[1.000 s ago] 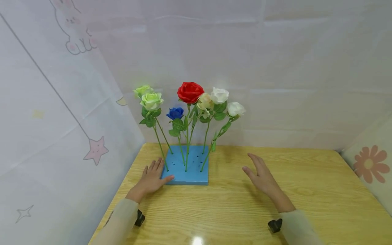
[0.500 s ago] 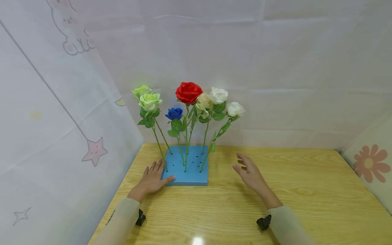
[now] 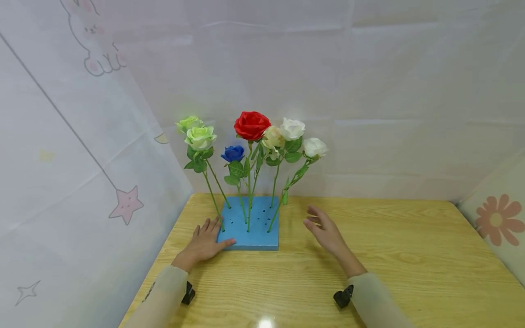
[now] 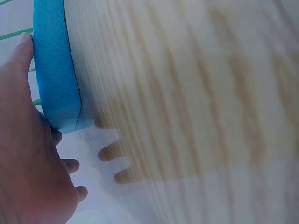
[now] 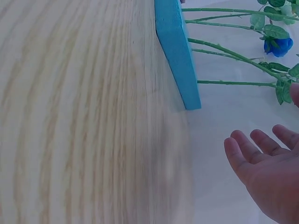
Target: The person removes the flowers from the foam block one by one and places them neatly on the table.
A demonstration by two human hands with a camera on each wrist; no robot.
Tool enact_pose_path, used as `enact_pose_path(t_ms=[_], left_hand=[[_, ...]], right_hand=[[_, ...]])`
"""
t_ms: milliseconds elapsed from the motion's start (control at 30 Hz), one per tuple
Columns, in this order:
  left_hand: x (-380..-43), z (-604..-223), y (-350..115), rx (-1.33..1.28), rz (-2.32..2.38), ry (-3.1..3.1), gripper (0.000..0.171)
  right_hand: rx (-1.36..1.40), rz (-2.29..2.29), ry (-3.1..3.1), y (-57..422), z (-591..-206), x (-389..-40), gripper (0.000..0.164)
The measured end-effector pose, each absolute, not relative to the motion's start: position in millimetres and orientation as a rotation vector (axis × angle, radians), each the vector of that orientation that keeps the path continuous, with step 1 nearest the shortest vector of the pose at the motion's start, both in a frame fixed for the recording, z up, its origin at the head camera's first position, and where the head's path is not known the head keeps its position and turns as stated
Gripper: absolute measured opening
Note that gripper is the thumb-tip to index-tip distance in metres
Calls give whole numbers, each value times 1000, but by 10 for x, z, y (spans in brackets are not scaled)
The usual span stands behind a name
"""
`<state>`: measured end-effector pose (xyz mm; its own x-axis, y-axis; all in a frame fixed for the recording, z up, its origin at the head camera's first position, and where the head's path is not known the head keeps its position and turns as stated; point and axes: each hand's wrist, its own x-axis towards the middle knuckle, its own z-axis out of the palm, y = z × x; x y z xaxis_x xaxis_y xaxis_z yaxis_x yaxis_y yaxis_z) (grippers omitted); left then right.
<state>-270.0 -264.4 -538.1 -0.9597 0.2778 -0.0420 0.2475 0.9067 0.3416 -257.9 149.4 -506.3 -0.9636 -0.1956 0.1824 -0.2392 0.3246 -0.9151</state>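
seven full-petalled, green-stemmed roses point(image 3: 273, 136) stand in a flat, square, light-blue board point(image 3: 258, 239) with small holes.
the board lies on the left part of a yellow wood-grain table point(image 3: 389, 246), near its far edge, before a pale cloth backdrop point(image 3: 389, 91). left hand point(image 3: 205, 242): fingers spread along the board's left side, thumb resting on the top face at the near left corner. right hand point(image 3: 326, 234): raised right of the board and apart from it, fingers loosely bent. rose positions: two light-green roses point(image 3: 200, 138) at left; one small blue rose point(image 3: 234, 154) lower, beside the large red rose point(image 3: 252, 126); one cream rose just right of the red; two white roses point(image 3: 292, 129) at right, the nearer tilted outward past the board's right edge.
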Motion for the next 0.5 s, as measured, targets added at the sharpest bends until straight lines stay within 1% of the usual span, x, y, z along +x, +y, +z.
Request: enact_pose_path(t_ms=[233,500], left_hand=[[-2720,-5376,-2672,403,467,2976,106],[-2728,-5442,-2703,435,453,2980,105]], right_hand=[[354,1882,-2543,1340,-5050,-2620,61],[372,2040,-2454,1158,-5066,-2661,59]])
